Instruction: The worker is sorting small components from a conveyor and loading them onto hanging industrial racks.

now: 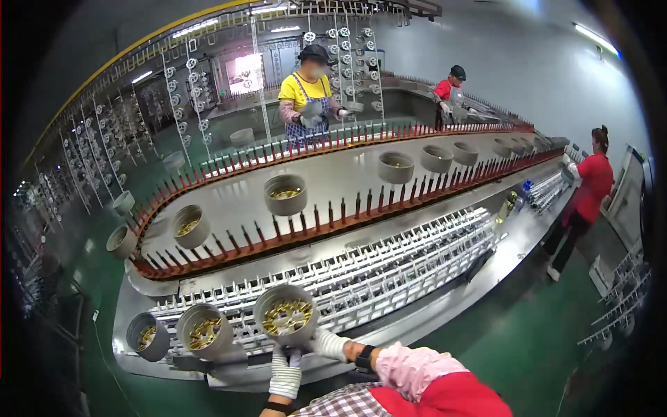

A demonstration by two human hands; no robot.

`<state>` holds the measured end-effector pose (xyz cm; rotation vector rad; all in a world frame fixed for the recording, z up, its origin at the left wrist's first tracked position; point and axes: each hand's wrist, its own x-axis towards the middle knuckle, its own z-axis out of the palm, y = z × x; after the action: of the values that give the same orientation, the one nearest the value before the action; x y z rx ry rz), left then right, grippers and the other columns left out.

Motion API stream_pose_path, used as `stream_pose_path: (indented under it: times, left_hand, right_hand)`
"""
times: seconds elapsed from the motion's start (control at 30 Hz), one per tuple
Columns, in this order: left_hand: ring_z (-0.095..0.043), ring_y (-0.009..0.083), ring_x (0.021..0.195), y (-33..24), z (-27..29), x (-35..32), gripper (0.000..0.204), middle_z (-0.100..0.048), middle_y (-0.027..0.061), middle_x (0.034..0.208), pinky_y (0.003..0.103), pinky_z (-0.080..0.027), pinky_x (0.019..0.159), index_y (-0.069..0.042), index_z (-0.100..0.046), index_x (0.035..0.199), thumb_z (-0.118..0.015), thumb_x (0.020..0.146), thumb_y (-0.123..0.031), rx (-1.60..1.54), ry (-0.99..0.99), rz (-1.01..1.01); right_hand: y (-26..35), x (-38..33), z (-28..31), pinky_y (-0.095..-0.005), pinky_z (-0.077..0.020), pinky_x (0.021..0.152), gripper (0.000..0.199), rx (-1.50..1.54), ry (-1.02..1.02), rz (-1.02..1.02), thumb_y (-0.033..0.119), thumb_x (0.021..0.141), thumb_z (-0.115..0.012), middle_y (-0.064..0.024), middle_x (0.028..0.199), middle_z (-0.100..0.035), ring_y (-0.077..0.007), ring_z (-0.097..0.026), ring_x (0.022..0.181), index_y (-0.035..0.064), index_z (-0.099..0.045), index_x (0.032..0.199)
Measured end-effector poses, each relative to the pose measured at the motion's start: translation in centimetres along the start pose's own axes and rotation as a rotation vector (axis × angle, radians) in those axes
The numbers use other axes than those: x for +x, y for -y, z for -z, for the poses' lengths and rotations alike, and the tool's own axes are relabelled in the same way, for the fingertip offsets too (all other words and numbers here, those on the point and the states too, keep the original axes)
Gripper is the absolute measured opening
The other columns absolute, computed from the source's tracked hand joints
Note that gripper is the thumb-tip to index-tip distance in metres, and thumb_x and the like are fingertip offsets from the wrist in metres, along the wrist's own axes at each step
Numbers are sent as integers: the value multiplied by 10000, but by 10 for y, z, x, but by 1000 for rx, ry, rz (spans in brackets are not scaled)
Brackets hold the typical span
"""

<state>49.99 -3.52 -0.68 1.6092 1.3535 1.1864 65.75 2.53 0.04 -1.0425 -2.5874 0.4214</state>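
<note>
A grey wheel rim (287, 316) with gold spokes inside its deep round barrel is tilted toward me at the near edge of the table. My left hand (284, 379), in a white knit glove, grips it from below. My right hand (330, 345), gloved the same way, is closed against its lower right side; its fingertips are partly hidden. Two similar rims, a middle one (204, 331) and a smaller-looking one (147, 336), stand to the left. Behind them lie rows of white metal hanger racks (375, 267) with short pegs.
An oval conveyor (333, 215) with upright red spindles carries several grey rims. Across it stands a person in a yellow top (306, 101); another in red (453, 97) is farther back. A third person (590, 177) is at right. Racks of wheels (174, 104) hang at left.
</note>
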Motion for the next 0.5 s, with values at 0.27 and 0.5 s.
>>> stream_pose_path:
  times: [0.27,0.5]
  left_hand:
    - [-495,277,1025,3,-55,30,292,-527,170,1099,373,-373,893,-2,-494,1076,-425,826,-135,886,115,288]
    - [-478,311,1049,24,-74,28,317,-513,180,1119,384,-366,910,-30,-506,1072,-355,802,-100,1136,126,405]
  right_hand:
    - [-240,-27,155,-320,-463,672,252,330,-147,-601,182,762,-514,-126,798,-610,-214,-558,697,24,-568,952]
    - [-461,-98,233,-307,-380,854,491,389,-966,-906,243,758,-593,-188,1110,-525,-271,-511,1002,-7,-446,1155]
